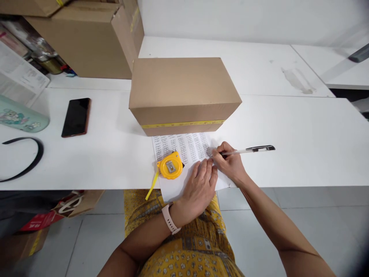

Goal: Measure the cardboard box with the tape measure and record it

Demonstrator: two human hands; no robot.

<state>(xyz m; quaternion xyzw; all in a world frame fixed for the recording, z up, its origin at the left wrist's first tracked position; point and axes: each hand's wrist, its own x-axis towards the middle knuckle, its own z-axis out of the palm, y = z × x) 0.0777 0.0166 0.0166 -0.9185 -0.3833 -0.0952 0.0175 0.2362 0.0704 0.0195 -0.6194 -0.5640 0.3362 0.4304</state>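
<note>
A sheet of paper (pixel 175 189) covered in columns of handwriting lies at the table's front edge, its lower part hanging slightly over. My right hand (pixel 230 163) grips a clear pen with a black cap (pixel 250 149), its tip down at the right-hand column. Flat on the paper rests my left hand (pixel 201 187), fingers stretched out, holding nothing. A yellow tape measure (pixel 171 165) sits on the sheet left of that hand, its yellow strap over the edge. Just behind the paper stands a closed cardboard box (pixel 184 82) with yellow tape, covering the sheet's top.
On the left are a dark phone (pixel 76 117), a mint-green bottle (pixel 24 115) and a black band (pixel 37 156). Larger cardboard boxes (pixel 86 42) stand at the back left. The white table (pixel 294 142) extends to the right, with a gap near its far right end.
</note>
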